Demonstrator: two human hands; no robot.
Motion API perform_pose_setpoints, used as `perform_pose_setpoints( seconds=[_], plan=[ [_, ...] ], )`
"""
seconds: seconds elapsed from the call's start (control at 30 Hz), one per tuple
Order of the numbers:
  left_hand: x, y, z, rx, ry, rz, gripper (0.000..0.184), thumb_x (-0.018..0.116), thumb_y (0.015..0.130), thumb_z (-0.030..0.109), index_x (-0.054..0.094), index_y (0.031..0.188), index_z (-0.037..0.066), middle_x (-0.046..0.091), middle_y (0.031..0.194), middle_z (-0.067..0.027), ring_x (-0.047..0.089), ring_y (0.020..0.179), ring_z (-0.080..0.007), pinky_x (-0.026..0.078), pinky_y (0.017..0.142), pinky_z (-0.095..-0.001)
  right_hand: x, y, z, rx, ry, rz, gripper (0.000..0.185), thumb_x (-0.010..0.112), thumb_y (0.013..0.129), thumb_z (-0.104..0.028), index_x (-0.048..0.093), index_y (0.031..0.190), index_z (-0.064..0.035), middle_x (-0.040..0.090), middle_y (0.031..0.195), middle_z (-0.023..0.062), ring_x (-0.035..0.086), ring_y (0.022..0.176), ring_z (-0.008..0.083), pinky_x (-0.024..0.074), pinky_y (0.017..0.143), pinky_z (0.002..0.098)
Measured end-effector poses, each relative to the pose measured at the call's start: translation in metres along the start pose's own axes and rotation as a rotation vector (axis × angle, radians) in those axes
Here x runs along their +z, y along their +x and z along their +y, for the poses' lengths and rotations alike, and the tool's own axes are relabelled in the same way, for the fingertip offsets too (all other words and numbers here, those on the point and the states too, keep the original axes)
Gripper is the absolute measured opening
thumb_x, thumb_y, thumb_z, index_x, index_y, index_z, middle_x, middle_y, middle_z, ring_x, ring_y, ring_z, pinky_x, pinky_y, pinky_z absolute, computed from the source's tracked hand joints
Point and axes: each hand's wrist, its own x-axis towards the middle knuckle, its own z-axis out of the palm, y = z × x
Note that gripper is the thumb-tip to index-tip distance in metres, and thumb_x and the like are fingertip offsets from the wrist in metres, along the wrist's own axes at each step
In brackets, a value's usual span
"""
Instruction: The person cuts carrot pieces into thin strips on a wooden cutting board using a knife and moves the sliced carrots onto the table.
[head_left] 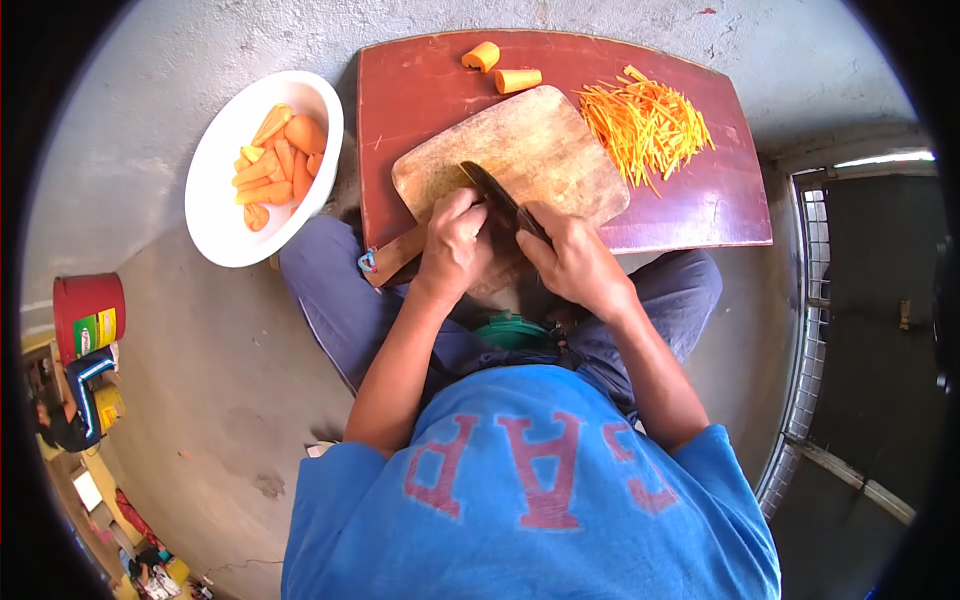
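Note:
My right hand [580,262] is wrapped round the handle of a dark-bladed knife [486,185], whose blade points up and to the left over the near part of the wooden cutting board [530,140]. Beside the blade my left hand [452,245] is closed, its fingers curled in; whatever they may hold is hidden. The board's handle, with a blue loop [367,261], reaches out beyond my left wrist. Right of the board lies a heap of orange carrot shreds [645,125]. Two cut carrot pieces, one upright chunk [482,56] and one lying stub [518,81], sit behind the board.
A white basin [215,190] with several peeled carrots [285,165] stands left of the red table [410,90]. Something green [512,331] is between my legs. A red bucket [88,310] and another person [75,410] are far left. A dark door [870,300] is at right.

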Motion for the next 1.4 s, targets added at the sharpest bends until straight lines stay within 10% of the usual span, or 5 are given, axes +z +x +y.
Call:
perform_pose_setpoints(
  seconds=[0.7,0.9,1.0,1.4],
  plan=[
    [0.001,-0.002,-0.004,0.032,0.040,0.024,0.016,0.077,0.084,-0.012,0.080,0.097,-0.003,0.075,0.102,-0.0180,0.073,0.097,-0.0419,0.059,0.087,-0.0494,0.003,0.011,0.006,-0.053,-0.022,0.010,0.019,0.069,0.108,-0.014,0.067,0.114,0.0038,0.065,0.082,0.0259,0.068,0.075,0.0420,0.0531,0.073,0.0511],
    [0.000,-0.002,-0.008,0.056,0.025,0.025,0.015,0.077,0.083,-0.011,0.080,0.094,-0.002,0.076,0.101,-0.0173,0.073,0.096,-0.0423,0.059,0.086,-0.0495,0.001,-0.004,-0.001,-0.015,-0.006,-0.015,0.022,0.069,0.105,-0.014,0.066,0.115,0.0053,0.069,0.095,0.0387,0.070,0.097,0.0598,0.0550,0.080,0.0595],
    [0.001,-0.003,-0.007,0.035,0.055,0.024,0.015,0.077,0.083,-0.011,0.080,0.093,-0.001,0.077,0.101,-0.0175,0.073,0.096,-0.0424,0.059,0.086,-0.0495,0.008,0.006,0.005,-0.094,-0.052,0.039,0.019,0.069,0.108,-0.014,0.067,0.113,0.0038,0.065,0.083,0.0256,0.068,0.076,0.0418,0.0536,0.074,0.0505],
    [0.001,-0.002,-0.006,0.007,0.029,0.006,0.013,0.077,0.085,-0.011,0.079,0.095,-0.003,0.074,0.097,-0.0177,0.073,0.096,-0.0423,0.060,0.086,-0.0493,0.004,0.008,0.006,-0.075,-0.018,0.031,0.020,0.070,0.107,-0.014,0.066,0.113,0.0049,0.060,0.078,0.0220,0.059,0.069,0.0311,0.0518,0.070,0.0490]
  ],
)
